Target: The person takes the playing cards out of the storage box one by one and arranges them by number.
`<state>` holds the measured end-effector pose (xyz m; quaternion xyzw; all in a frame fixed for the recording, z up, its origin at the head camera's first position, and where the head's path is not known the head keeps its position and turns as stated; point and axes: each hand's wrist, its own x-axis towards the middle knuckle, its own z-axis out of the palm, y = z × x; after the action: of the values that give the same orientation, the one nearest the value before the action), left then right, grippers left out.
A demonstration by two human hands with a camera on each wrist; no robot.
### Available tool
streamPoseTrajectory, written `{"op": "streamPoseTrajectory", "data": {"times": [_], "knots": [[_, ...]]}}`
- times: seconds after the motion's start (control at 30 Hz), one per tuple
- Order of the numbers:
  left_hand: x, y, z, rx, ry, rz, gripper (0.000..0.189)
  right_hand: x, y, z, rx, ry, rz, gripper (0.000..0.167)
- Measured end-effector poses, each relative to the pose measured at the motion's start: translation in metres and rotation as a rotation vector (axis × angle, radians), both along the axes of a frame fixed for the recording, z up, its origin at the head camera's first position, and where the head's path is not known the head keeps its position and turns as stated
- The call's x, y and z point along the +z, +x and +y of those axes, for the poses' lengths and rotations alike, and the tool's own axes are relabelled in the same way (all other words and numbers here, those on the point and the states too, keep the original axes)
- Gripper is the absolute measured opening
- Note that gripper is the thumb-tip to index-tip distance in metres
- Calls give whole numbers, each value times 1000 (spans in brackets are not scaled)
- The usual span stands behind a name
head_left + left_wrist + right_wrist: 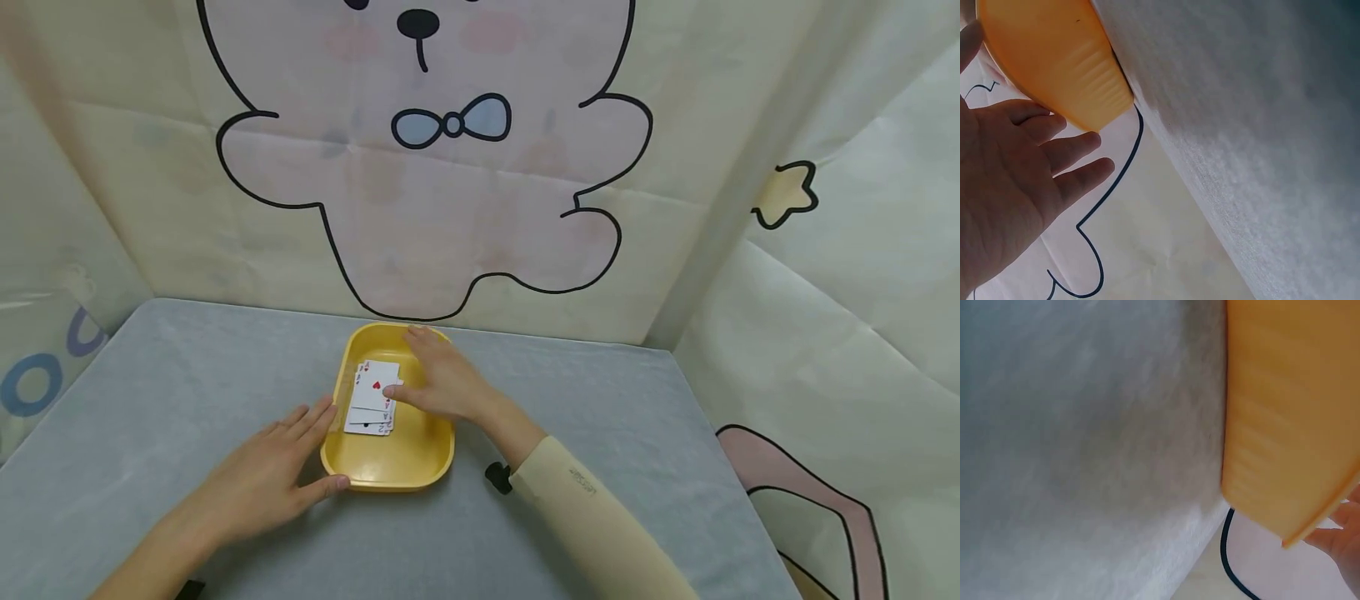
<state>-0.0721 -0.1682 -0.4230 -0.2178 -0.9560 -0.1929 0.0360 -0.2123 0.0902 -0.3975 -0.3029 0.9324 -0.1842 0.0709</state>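
A yellow plastic tray [397, 462] with rounded corners stands on the cloth-covered table. Inside it, toward the left, several playing cards [369, 379] lie face up in an overlapping stack, an ace of hearts on top. My left hand [262, 475] is at the tray's left side, fingers extended along the rim and thumb by the near left corner. In the left wrist view its fingers [1079, 150] lie against or close to the tray's outer wall. Over the far right part of the tray is my right hand [450, 383], fingers near the far rim and thumb above the cards' right edge.
Grey-blue cloth [225, 367] covers the table around the tray. Behind it hangs a pale curtain [480, 208] with a cartoon animal print, and more fabric flanks both sides. A black strap piece [498, 477] shows at the right wrist.
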Motion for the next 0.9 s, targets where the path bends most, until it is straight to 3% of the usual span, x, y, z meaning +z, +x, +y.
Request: {"op": "streamPoseTrajectory", "data": {"times": [0.2,0.57,0.9], "knots": [[1,1,0,5,10,-26,97,-2,1,-16,-4,13,-76,94],[1,0,-1,1,27,-36,96,-16,-6,-42,-26,68,-83,89],[-1,-2,0,-5,25,-28,96,-27,-20,-48,-40,143,-64,91]]}}
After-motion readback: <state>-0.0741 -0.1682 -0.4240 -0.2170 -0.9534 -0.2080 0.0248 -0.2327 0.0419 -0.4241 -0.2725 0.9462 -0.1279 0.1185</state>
